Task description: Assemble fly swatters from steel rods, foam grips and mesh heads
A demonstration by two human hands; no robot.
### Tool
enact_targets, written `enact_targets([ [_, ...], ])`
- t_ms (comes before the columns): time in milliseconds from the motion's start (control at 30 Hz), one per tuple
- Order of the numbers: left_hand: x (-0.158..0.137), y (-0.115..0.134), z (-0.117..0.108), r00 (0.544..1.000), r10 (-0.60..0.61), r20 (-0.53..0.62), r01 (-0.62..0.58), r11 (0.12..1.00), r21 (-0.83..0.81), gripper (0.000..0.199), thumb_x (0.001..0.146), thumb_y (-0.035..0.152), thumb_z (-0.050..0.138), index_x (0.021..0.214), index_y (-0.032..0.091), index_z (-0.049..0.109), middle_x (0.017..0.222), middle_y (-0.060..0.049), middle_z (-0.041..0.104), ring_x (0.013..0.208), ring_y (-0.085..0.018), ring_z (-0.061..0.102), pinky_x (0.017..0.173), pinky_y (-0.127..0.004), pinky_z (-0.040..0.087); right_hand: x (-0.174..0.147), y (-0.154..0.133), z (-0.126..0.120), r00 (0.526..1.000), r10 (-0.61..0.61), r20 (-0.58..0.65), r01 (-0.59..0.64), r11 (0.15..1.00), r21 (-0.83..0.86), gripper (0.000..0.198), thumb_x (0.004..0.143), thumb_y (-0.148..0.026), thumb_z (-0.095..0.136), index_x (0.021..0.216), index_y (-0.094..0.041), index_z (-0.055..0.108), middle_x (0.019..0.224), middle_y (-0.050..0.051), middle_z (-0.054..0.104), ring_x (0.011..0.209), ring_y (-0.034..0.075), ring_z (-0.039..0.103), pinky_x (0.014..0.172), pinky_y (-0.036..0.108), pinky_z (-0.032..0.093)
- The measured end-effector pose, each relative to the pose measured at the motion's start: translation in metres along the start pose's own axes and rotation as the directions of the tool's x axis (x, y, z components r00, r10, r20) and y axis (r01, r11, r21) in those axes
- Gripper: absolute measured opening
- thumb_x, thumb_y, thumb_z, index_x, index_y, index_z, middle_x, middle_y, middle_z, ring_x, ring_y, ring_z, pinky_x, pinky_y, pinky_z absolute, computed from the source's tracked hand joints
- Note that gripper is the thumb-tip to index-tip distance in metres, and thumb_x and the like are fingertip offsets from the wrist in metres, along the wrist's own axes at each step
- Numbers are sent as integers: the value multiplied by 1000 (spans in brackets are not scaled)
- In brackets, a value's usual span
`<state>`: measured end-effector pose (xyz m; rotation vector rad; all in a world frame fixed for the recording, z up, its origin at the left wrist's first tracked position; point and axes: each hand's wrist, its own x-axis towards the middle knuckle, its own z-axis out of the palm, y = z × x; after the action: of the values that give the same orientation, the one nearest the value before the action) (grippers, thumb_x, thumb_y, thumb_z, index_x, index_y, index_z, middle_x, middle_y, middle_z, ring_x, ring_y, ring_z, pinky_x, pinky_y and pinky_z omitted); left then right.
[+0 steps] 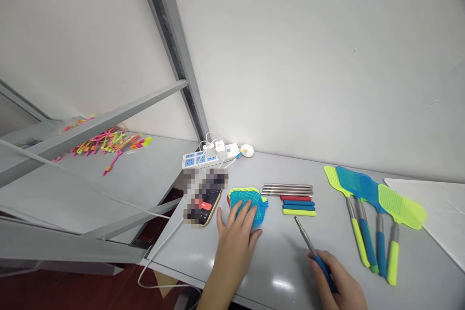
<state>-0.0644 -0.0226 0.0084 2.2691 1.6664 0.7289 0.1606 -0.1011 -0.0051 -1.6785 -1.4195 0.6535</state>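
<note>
My left hand [236, 232] lies over a small stack of fly swatter heads [250, 196], fingers spread and touching the blue one on top. Yellow-green and red edges show beneath it. In my right hand [337, 281] is a fly swatter handle [314, 252], a metal rod with a blue grip; its bare metal end points up and left, with no head on it. Between the hands and farther back lie several metal rods [286, 189] in a row. Just in front of them are a red grip [296, 198], blue grips [298, 205] and a yellow-green grip [300, 213].
Several complete fly swatters [379, 223] lie fanned out at the right, beside a white sheet [432, 203]. A phone [209, 203] and a power strip [192, 160] with cables stand left. Beyond the grey shelf post [181, 58] lies a colourful pile [109, 140].
</note>
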Motion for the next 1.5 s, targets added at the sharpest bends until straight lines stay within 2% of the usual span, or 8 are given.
enact_targets([
  [300,-15,13,-5,925,262,-275,-300,948,-108,48,91,5,44,122,36,65,126,-5,67,129,-27,52,115,-64,12,6,11,-4,980,184,-70,-170,970,171,35,88,-55,54,100,-23,62,71,2,61,58,18,55,50,26,47],
  [467,-24,50,1,832,474,-288,-537,818,-205,41,90,10,56,121,34,66,134,-6,62,132,-31,49,113,-63,26,8,-5,2,947,272,172,-322,769,553,40,84,-59,58,100,-23,60,63,-3,50,49,13,45,43,24,40],
  [700,-54,79,23,856,168,-490,-379,848,-371,39,85,15,67,114,42,68,160,1,26,146,-40,21,104,-59,41,4,-42,-25,945,242,218,-326,675,662,34,79,-47,71,97,-24,54,77,-3,51,54,12,47,47,25,44],
  [800,-55,98,18,861,-161,-483,-308,591,-746,77,78,49,73,145,42,36,164,-6,6,146,-40,18,109,-60,36,-4,-58,-24,959,259,117,-261,638,724,33,80,-47,70,90,-25,49,70,-5,47,52,11,46,48,24,43],
  [867,-55,109,14,921,-261,-290,-230,237,-944,96,71,62,74,150,37,24,158,-14,27,143,-38,29,106,-56,41,-11,-68,-17,969,244,43,-199,665,720,33,81,-48,68,86,-25,44,67,-6,46,50,11,45,49,24,41],
  [933,-60,115,11,965,-260,30,6,-93,-996,79,74,63,70,140,28,45,139,-17,55,132,-37,47,102,-53,46,-18,-77,-9,986,164,19,-136,742,656,34,83,-49,65,81,-24,43,65,-6,46,51,11,45,51,24,41],
  [1033,-72,114,6,874,-342,345,217,-360,-907,39,81,46,72,108,18,68,110,-14,72,113,-32,64,101,-47,48,-29,-85,-7,996,-43,77,5,900,435,32,87,-48,60,76,-22,46,67,-4,48,58,13,48,56,24,42],
  [1500,-106,107,-92,842,-540,5,-249,-397,-884,33,94,30,58,125,20,62,134,-13,61,117,-29,63,104,-47,47,-70,-107,-47,823,-449,347,499,864,-66,22,98,-38,47,107,-27,63,82,1,64,69,16,58,64,27,42],
])
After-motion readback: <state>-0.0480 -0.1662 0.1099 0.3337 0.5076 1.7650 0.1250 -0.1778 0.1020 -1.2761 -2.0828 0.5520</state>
